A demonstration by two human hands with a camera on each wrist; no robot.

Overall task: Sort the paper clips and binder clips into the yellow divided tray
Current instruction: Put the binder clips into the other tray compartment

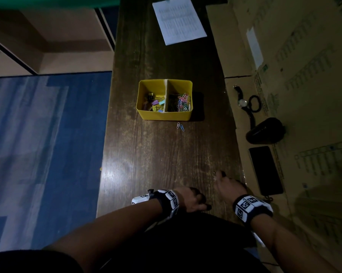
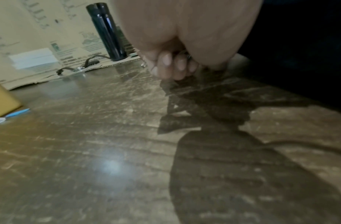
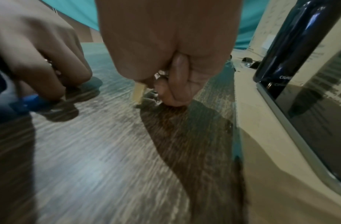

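Presently the yellow tray sits mid-table, split by a divider into two compartments: binder clips lie in the left one, paper clips in the right. Two loose clips rest on the table just in front of the tray's near wall, a white clip and a blue clip, side by side; the left wrist view shows them beside the tray corner. Both hands are at the near edge of the table, well apart from the tray. The left hand is curled with fingertips down at the table surface; the right wrist view shows a blue object under its fingers, blurred, so whether the hand grips it or only touches it cannot be told. The right hand is also curled, close to the table's right edge; in the right wrist view a pale flat piece and a bit of metal wire protrude between thumb and fingers, pinched, and its identity is not certain. Along the right side lies flattened cardboard, carrying a wristwatch, a black pouch-like item and a phone. A printed sheet lies at the far end of the table.
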